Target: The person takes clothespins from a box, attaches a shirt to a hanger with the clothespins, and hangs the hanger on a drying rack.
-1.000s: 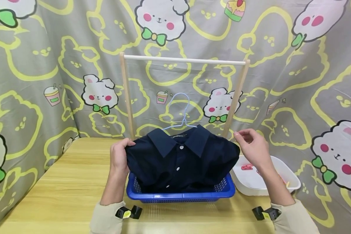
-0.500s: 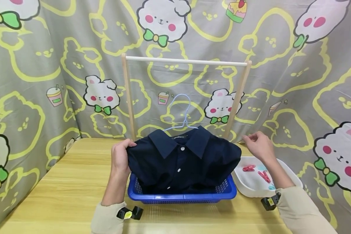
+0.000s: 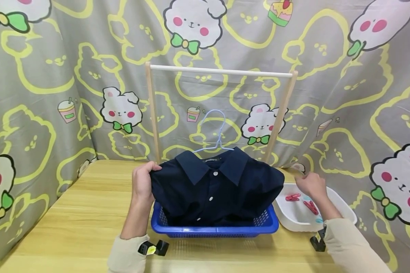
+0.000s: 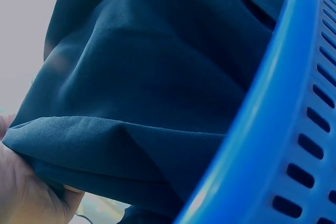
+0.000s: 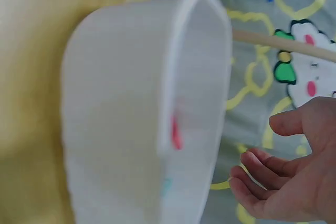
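My left hand (image 3: 142,182) holds the left shoulder of a dark navy collared shirt (image 3: 222,189), pinching the cloth between thumb and fingers. Inside the shirt is a pale blue wire hanger (image 3: 219,134); its hook stands above the collar and its arms are mostly hidden. The shirt's lower part rests bunched in a blue plastic basket (image 3: 215,229). My right hand (image 3: 312,185) is over a white tray (image 3: 284,216), and in the right wrist view its fingers are loosely bent with nothing between them. Red clothespins (image 3: 311,207) and teal pieces (image 3: 306,198) lie in that tray.
Behind the basket stands a small wooden rack with a white crossbar (image 3: 222,71). A patterned grey curtain (image 3: 123,68) hangs behind and at both sides. Everything stands on a wooden table (image 3: 85,212).
My right hand has moved from beside the shirt's right shoulder, right and down to above the white tray. My left hand keeps its hold on the shirt.
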Available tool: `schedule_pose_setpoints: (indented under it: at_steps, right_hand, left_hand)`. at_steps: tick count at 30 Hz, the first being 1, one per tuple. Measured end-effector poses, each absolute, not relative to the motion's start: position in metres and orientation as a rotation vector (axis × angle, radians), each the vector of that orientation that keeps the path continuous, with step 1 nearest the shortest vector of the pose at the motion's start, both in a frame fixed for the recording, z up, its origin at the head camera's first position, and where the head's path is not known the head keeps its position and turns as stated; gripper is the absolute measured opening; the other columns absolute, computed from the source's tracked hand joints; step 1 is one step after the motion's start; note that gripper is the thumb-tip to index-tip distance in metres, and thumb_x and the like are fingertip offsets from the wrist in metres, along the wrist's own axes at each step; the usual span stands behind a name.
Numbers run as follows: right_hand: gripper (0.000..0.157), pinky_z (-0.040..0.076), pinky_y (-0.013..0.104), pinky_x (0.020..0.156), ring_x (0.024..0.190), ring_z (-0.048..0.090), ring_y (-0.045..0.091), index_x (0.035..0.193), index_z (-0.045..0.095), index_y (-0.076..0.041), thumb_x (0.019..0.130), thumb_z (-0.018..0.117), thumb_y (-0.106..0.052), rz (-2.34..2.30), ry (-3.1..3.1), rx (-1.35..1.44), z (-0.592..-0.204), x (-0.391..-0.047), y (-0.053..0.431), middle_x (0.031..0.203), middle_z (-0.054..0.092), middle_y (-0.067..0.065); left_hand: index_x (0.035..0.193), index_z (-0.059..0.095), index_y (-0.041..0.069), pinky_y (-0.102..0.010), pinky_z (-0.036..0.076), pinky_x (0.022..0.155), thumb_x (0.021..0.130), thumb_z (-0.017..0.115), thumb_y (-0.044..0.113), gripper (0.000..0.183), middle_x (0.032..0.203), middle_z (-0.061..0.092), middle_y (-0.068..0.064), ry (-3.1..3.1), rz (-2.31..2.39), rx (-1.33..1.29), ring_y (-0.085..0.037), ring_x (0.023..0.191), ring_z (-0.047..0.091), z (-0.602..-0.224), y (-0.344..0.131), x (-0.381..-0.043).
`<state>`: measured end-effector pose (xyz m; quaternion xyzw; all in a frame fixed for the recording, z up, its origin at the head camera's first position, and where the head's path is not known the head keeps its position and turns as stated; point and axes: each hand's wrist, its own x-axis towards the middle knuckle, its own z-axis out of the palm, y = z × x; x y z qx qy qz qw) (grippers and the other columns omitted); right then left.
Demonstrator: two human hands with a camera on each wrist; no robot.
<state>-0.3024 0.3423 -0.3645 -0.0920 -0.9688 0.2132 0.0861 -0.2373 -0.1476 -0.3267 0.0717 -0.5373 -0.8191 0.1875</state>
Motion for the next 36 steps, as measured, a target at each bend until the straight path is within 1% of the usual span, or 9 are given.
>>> schedule_pose_setpoints:
  at_steps: [4,5,7,9,12,13,21,28,36]
  right_hand:
    - [0.039,0.033,0.035,0.06,0.065,0.044,0.026,0.059,0.039,-0.012,0.093,0.05,-0.027,0.619,-2.927,-0.284,-0.378,-0.302,0.35,0.06,0.038,0.003]
    - [0.037,0.033,0.035,0.061,0.065,0.044,0.026,0.06,0.039,-0.011,0.092,0.05,-0.026,0.606,-2.936,-0.283,-0.38,-0.302,0.352,0.06,0.038,0.004]
    - [0.034,0.039,0.039,0.064,0.069,0.049,0.032,0.064,0.046,-0.004,0.09,0.051,-0.025,0.588,-2.961,-0.299,-0.384,-0.302,0.354,0.065,0.047,0.013]
    - [0.035,0.044,0.045,0.07,0.078,0.055,0.041,0.074,0.055,0.006,0.088,0.051,-0.025,0.581,-2.978,-0.317,-0.388,-0.302,0.357,0.077,0.057,0.026]
    - [0.042,0.048,0.051,0.077,0.088,0.058,0.049,0.089,0.061,0.015,0.088,0.053,-0.026,0.583,-3.005,-0.367,-0.395,-0.303,0.359,0.099,0.062,0.038]
    - [0.043,0.048,0.051,0.076,0.088,0.058,0.05,0.09,0.062,0.016,0.088,0.054,-0.027,0.573,-3.011,-0.368,-0.398,-0.303,0.359,0.1,0.062,0.039]
    - [0.044,0.05,0.05,0.075,0.087,0.059,0.047,0.092,0.06,0.015,0.086,0.059,-0.029,0.572,-3.056,-0.396,-0.411,-0.306,0.358,0.097,0.061,0.037]
    - [0.031,0.047,0.048,0.076,0.084,0.056,0.043,0.082,0.06,0.004,0.085,0.059,-0.027,0.586,-3.081,-0.404,-0.416,-0.307,0.357,0.091,0.061,0.029]
    - [0.029,0.047,0.046,0.076,0.084,0.057,0.042,0.08,0.061,0.004,0.081,0.063,-0.025,0.593,-3.09,-0.37,-0.419,-0.311,0.358,0.093,0.062,0.029]
  left_hand:
    - [0.052,0.066,0.014,-0.025,0.052,0.06,0.082,0.055,-0.001,0.036,0.057,0.057,0.005,-1.518,-2.304,0.191,-0.014,0.06,0.056,-0.327,-0.147,-0.238]
    - [0.051,0.066,0.014,-0.025,0.052,0.06,0.082,0.055,-0.001,0.035,0.057,0.058,0.005,-1.515,-2.304,0.188,-0.014,0.06,0.057,-0.326,-0.147,-0.238]
    - [0.051,0.066,0.014,-0.025,0.052,0.059,0.082,0.055,-0.001,0.035,0.057,0.058,0.005,-1.51,-2.307,0.182,-0.014,0.06,0.056,-0.326,-0.147,-0.238]
    - [0.051,0.066,0.014,-0.025,0.052,0.059,0.081,0.055,-0.001,0.035,0.057,0.058,0.005,-1.509,-2.308,0.18,-0.014,0.06,0.056,-0.326,-0.146,-0.238]
    - [0.052,0.066,0.014,-0.025,0.052,0.059,0.081,0.055,-0.001,0.035,0.057,0.057,0.006,-1.508,-2.312,0.18,-0.013,0.059,0.056,-0.326,-0.146,-0.238]
    - [0.052,0.065,0.014,-0.025,0.052,0.058,0.081,0.055,-0.001,0.035,0.057,0.057,0.006,-1.508,-2.312,0.18,-0.013,0.059,0.056,-0.326,-0.146,-0.238]
    - [0.051,0.065,0.014,-0.025,0.051,0.057,0.081,0.056,0.0,0.034,0.056,0.056,0.006,-1.506,-2.311,0.185,-0.013,0.058,0.055,-0.327,-0.146,-0.238]
    - [0.052,0.066,0.014,-0.026,0.052,0.059,0.082,0.056,0.001,0.034,0.058,0.057,0.005,-1.527,-2.305,0.203,-0.015,0.061,0.057,-0.328,-0.146,-0.238]
    - [0.052,0.065,0.014,-0.025,0.052,0.057,0.081,0.056,0.0,0.033,0.058,0.057,0.006,-1.509,-2.317,0.201,-0.013,0.059,0.057,-0.328,-0.148,-0.238]
